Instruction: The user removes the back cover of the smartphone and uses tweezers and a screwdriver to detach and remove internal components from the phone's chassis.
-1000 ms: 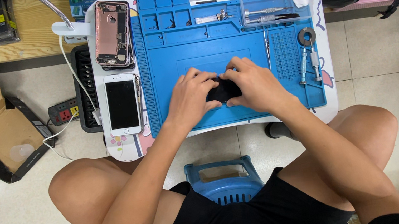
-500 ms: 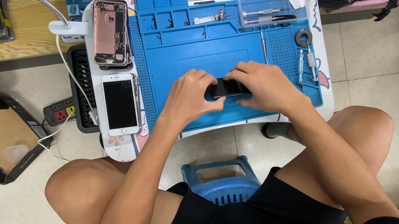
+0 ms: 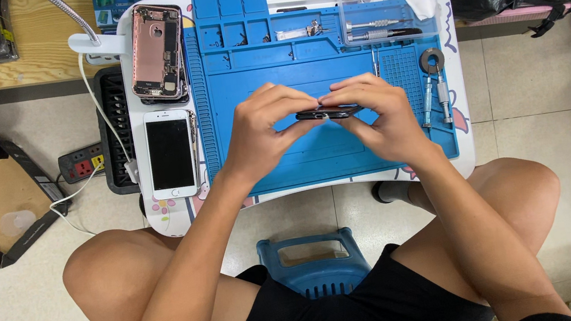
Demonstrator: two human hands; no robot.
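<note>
A small white work table carries a blue silicone repair mat. On the table's left side lie a white-fronted phone and an opened pink phone shell, set aside. Above the mat's middle, the left hand and right hand pinch a thin black phone edge-on, fingers closed around its ends; it looks mid-handling, neither laid down nor visibly opened.

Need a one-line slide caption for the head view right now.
Both hands, left hand and right hand, grip a dark phone edge-on above the blue repair mat.
</note>
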